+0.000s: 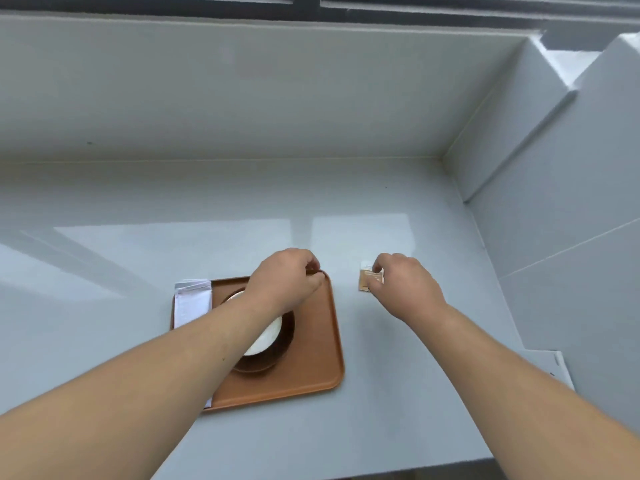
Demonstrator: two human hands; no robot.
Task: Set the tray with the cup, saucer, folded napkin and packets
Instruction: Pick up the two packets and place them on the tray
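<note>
An orange-brown tray lies on the pale counter. On it a white cup stands on a dark saucer, both partly hidden by my left forearm. A folded white napkin lies along the tray's left edge. My left hand reaches over the tray to its far right corner, fingers pinched on the rim there. To the right of the tray, my right hand pinches a small tan and white packet resting on the counter.
The glossy counter ends in a wall at the back and a tiled corner at the right. A white object lies at the counter's right edge. The front edge runs near the bottom.
</note>
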